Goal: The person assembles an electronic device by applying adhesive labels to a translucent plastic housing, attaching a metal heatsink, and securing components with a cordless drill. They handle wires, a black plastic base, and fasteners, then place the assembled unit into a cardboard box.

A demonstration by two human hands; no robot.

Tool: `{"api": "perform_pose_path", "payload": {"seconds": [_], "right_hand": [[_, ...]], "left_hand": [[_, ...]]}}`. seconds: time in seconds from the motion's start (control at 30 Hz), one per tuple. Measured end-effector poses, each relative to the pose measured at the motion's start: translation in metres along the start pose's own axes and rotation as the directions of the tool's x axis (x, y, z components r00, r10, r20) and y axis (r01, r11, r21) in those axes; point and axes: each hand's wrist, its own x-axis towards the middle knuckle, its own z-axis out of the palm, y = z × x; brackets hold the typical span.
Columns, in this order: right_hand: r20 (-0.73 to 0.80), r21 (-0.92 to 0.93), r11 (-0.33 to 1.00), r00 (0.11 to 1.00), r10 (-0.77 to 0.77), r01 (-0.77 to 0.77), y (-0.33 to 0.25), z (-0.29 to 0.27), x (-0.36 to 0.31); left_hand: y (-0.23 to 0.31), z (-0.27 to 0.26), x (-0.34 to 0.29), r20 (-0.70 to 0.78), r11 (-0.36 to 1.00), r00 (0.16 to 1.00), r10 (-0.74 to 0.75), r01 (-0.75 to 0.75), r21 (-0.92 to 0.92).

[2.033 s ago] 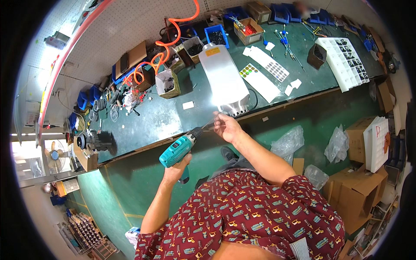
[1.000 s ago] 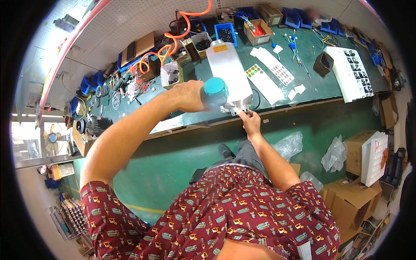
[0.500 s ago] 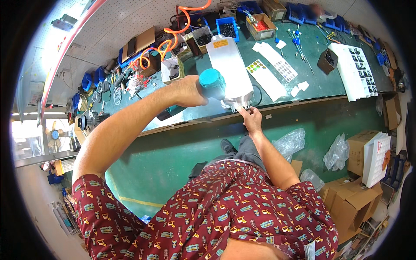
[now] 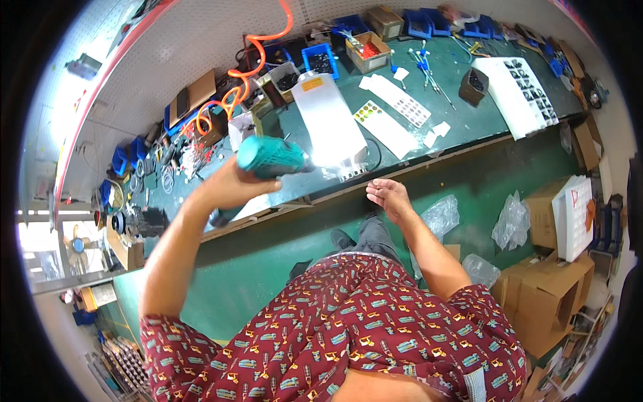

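My left hand [image 4: 231,184] is wrapped round the grip of a teal cordless drill [image 4: 273,156], held over the front of the bench with its nose toward the right. Just right of that nose lies a long white box-like housing [image 4: 327,117], with an orange label at its narrow far end and metal fittings [image 4: 353,172] at its near end. My right hand [image 4: 390,196] is off the bench's front edge, close to the fittings and apart from them. Its fingertips are pinched together; what they may hold is too small to make out.
Right of the housing lie sticker sheets [image 4: 385,128]. Cables [image 4: 429,70], a dark small box [image 4: 473,86] and a white foam tray [image 4: 512,94] lie farther right. Parts bins [image 4: 320,60] line the back, beneath an orange coiled hose [image 4: 258,50]. Cardboard boxes [image 4: 542,295] stand on the floor.
My left hand has drawn the drill back from the housing's near end, leftward. My right hand has let go of the fittings and moved slightly toward me. The whole view has shifted.
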Motion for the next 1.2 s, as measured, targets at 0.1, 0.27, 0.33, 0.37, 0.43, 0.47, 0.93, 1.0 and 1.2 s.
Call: {"api": "perform_pose_path", "payload": {"seconds": [0.1, 0.27, 0.33, 0.37, 0.43, 0.47, 0.93, 1.0, 1.2], "right_hand": [[0.049, 0.123, 0.991, 0.997, -0.056, 0.05, -0.014, -0.001, -0.016], [0.043, 0.169, 0.983, 0.996, -0.076, 0.068, -0.028, 0.008, -0.025], [0.075, 0.203, 0.977, 0.994, -0.073, 0.057, -0.026, 0.006, -0.023], [0.099, 0.226, 0.973, 0.992, -0.078, 0.054, -0.027, 0.008, -0.025], [0.125, 0.27, 0.962, 0.989, -0.077, 0.041, -0.031, 0.01, -0.028], [0.151, 0.281, 0.959, 0.986, -0.077, 0.033, -0.031, 0.01, -0.029], [0.287, 0.327, 0.945, 0.955, -0.074, -0.025, -0.036, 0.002, -0.019], [0.302, 0.275, 0.961, 0.951, -0.06, -0.026, -0.037, -0.001, -0.017], [0.411, 0.132, 0.975, 0.905, 0.11, -0.178, -0.055, -0.011, -0.02]], "left_hand": [[-0.015, 0.027, -0.025, -0.076, 0.949, 0.947, -0.311, 0.306, -0.073], [-0.065, 0.075, -0.038, -0.119, 0.872, 0.921, -0.37, 0.3, -0.385], [-0.077, 0.086, -0.037, -0.105, 0.836, 0.924, -0.368, 0.279, -0.472], [-0.074, 0.091, -0.038, -0.099, 0.816, 0.92, -0.38, 0.283, -0.505], [-0.071, 0.095, -0.035, -0.085, 0.793, 0.915, -0.393, 0.291, -0.536], [-0.073, 0.096, -0.036, -0.078, 0.791, 0.913, -0.399, 0.3, -0.534], [-0.074, 0.096, -0.027, -0.066, 0.76, 0.883, -0.465, 0.36, -0.541], [-0.074, 0.093, -0.026, -0.049, 0.743, 0.873, -0.485, 0.382, -0.55], [-0.074, 0.074, -0.025, -0.017, 0.784, 0.88, -0.474, 0.413, -0.465]]}}
